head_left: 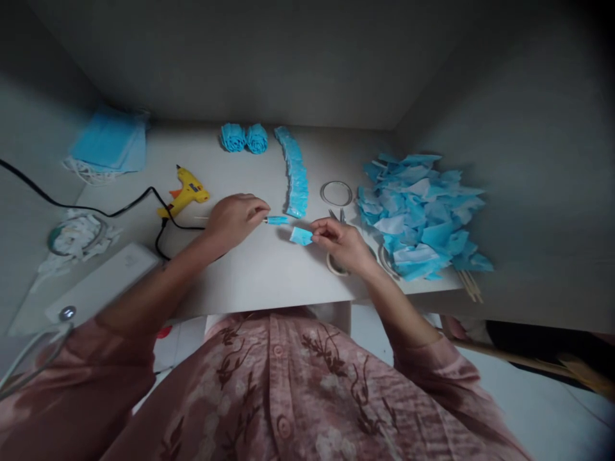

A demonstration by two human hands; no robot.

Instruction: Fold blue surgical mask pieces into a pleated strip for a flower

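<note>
My left hand [236, 221] is closed around a thin stick [200, 218] that carries a small blue piece [277, 220] at its right end. Just to the right, my right hand [342, 242] pinches a folded blue piece [301, 236] between thumb and fingers, a short gap from the stick's blue end. A long ruffled blue strip [295, 173] lies beyond both hands. Scissors [337, 216] lie partly hidden behind my right hand. On the right is a large heap of blue and white pieces [423, 214].
Two blue rosettes [244, 138] stand at the back. A yellow glue gun [186, 191] with a black cord lies at left, near stacked blue masks [109, 141] and a white power strip [106, 282]. A ring [336, 183] lies before the heap; sticks [471, 286] poke out below it.
</note>
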